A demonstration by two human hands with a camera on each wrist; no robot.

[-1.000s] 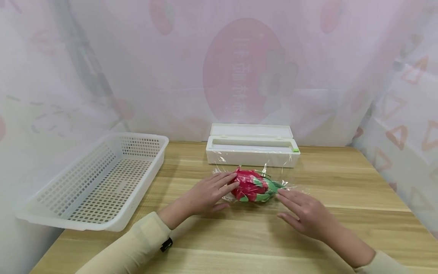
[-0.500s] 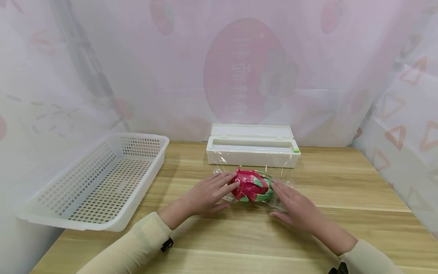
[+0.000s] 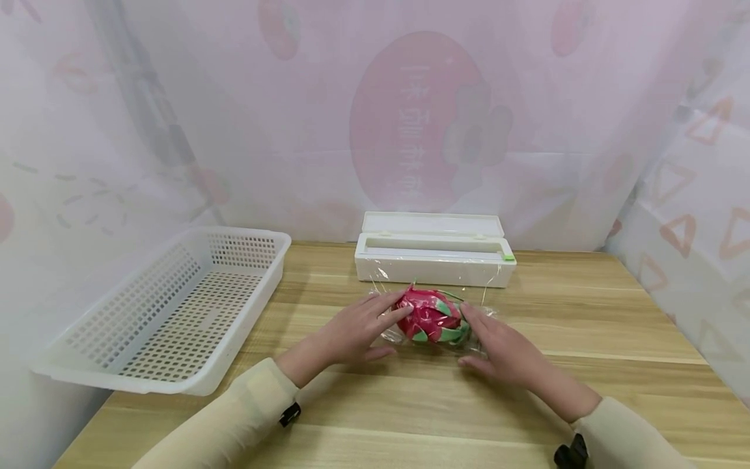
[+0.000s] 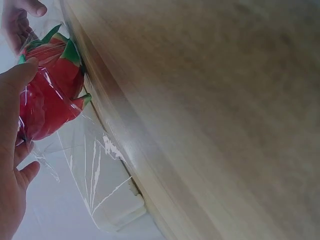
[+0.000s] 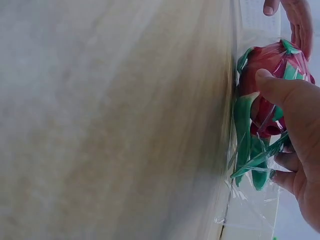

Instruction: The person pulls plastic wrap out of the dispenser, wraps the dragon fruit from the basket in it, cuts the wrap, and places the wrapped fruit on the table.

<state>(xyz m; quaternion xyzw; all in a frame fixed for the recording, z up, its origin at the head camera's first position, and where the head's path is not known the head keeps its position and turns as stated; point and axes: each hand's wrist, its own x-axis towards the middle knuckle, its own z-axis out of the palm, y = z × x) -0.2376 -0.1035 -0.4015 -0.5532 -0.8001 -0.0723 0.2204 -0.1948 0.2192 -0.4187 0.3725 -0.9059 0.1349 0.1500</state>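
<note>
A red dragon fruit with green scales lies on its side on the table, covered by clear plastic wrap. In the head view my left hand touches its red left end, fingers fairly straight. My right hand lies along the green tipped end, fingertips on the wrap there. Both thumbs are on the near side, apart from the fingers. In the right wrist view, long green scales jut out under the film beside that hand. The left wrist view has creased film spreading past the fruit.
Behind the fruit stands a white wrap dispenser box, its lid raised, a small green piece at its right end. A white perforated basket sits on the left. Printed cloth walls enclose the wooden table.
My right hand has moved left from the film at the right up against the dragon fruit's green end, gathering the wrap closer. My left hand stays almost in place at the left end.
</note>
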